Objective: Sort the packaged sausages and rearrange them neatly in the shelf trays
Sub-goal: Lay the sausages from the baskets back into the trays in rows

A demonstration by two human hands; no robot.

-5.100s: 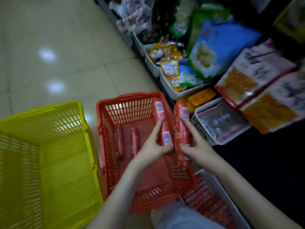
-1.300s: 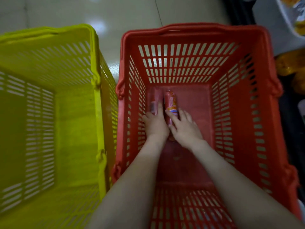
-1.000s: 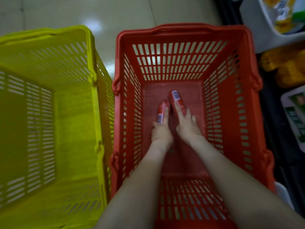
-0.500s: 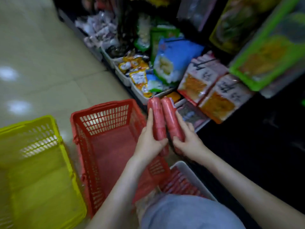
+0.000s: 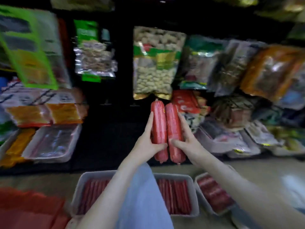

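Red sausages (image 5: 159, 126), two; hands (image 5: 146, 145), two.

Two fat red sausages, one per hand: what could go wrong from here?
The left hand grips one red plastic-wrapped sausage, the right hand the other sausage, both low down; either might slip onto the grey plastic tray of thin sausages below. Their tops appear just under the hanging clear bag of pale nuts; lifting could knock it.

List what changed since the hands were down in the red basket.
The left sausage and right sausage rose out of the red basket to the shelf, upright. Unchanged: left hand grips one, right hand the other, side by side.
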